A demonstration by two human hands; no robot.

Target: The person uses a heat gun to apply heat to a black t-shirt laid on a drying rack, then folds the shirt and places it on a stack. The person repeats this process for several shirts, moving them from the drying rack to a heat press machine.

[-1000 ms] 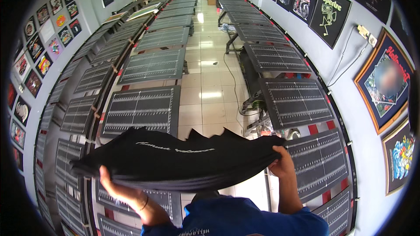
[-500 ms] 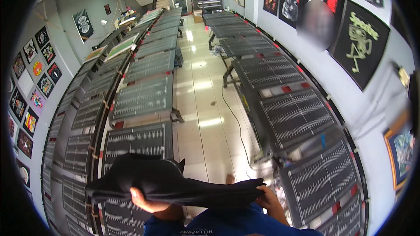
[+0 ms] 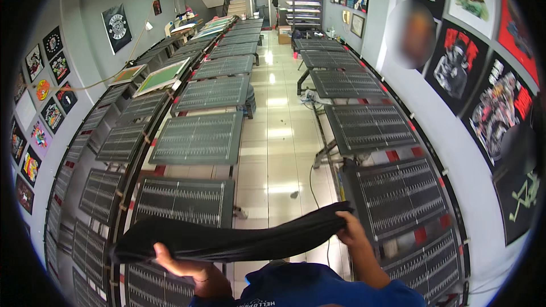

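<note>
A black shirt [image 3: 239, 241], bunched lengthwise, is stretched across in front of me at waist height. My left hand [image 3: 181, 264] supports its wider left part from below; the thumb shows at the lower edge and the other fingers are hidden under the cloth. At the narrow right end, my right hand [image 3: 350, 230] is closed on the fabric, which sags slightly between the two hands. Beneath its left part lies a dark printing board [image 3: 179, 199] with white ruled marks, partly covered from view.
Rows of marked boards line the left side, and another row [image 3: 398, 193] runs along the right wall. A tiled aisle [image 3: 278, 153] lies between them, with a cable [image 3: 311, 185] on the floor. Framed screens [image 3: 162, 77] rest at left; a shelf rack [image 3: 305, 3] stands far back.
The shirt has been drawn out longer and flatter, its raised fold at the left gone. My right hand has risen slightly. The view has shifted forward along the aisle and toward the left.
</note>
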